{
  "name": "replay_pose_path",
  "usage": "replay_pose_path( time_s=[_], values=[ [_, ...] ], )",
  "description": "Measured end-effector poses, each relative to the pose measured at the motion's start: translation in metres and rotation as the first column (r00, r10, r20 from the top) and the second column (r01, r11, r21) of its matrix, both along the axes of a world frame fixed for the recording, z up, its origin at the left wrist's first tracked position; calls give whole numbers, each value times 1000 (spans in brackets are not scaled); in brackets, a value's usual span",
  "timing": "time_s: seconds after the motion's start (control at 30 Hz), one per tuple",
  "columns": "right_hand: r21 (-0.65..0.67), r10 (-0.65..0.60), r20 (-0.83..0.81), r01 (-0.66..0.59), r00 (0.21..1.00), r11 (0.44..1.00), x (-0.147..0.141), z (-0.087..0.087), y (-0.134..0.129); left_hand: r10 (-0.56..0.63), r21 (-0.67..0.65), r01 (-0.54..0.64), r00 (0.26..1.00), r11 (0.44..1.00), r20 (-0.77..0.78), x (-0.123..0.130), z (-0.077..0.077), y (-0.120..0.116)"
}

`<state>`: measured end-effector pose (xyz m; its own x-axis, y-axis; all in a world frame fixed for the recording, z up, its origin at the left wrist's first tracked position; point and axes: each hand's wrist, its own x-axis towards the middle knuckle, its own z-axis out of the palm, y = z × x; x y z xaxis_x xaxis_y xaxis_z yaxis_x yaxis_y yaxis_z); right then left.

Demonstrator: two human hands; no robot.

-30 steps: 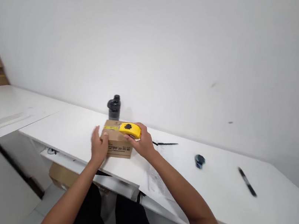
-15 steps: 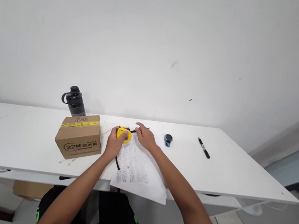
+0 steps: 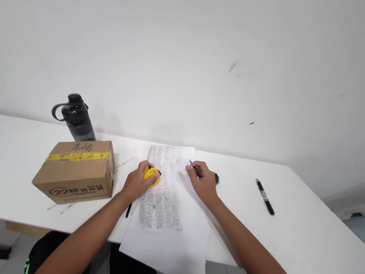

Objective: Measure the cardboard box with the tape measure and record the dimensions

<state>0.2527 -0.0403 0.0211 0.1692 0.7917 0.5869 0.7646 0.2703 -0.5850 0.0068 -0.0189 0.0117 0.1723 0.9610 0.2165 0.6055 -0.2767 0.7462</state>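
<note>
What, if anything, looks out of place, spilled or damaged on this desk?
The paper sheets lie slightly crooked, their lower end hanging past the near edge of the white desk. Dark marks spot the otherwise plain wall. No spill is visible.

Bottle base behind the box, watch mostly behind the right hand, printed text illegibly small.
</note>
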Motion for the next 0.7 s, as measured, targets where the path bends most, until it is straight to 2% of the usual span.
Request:
replay_pose_path(
  time_s=[0.1,0.17,0.23,0.33,0.4,0.47,0.6,0.7],
  values=[
    [94,44,-70,-37,997,995,3,-8,-19,-17,7,17,1000,1000,-25,3,2,1],
    [72,72,-98,-65,993,995,3,-13,-23,-29,14,30,999,999,-35,3,2,1],
    [19,167,-107,-166,980,986,3,-18,-21,-46,32,48,998,998,-42,4,2,1],
    [-78,323,65,-317,944,945,6,-28,-14,-76,50,77,997,996,-31,4,2,-1],
    [-149,368,267,-339,891,929,8,-34,-11,-80,66,80,997,995,3,3,2,-1],
    [-193,385,395,-334,834,923,8,-38,-11,-55,95,48,996,994,73,2,0,0],
    [-241,431,452,-358,781,902,2,-34,-21,30,172,-75,968,982,249,-3,-4,2],
    [-218,454,412,-398,790,891,-5,-26,-30,24,214,-101,942,972,336,-7,-6,1]
  ],
)
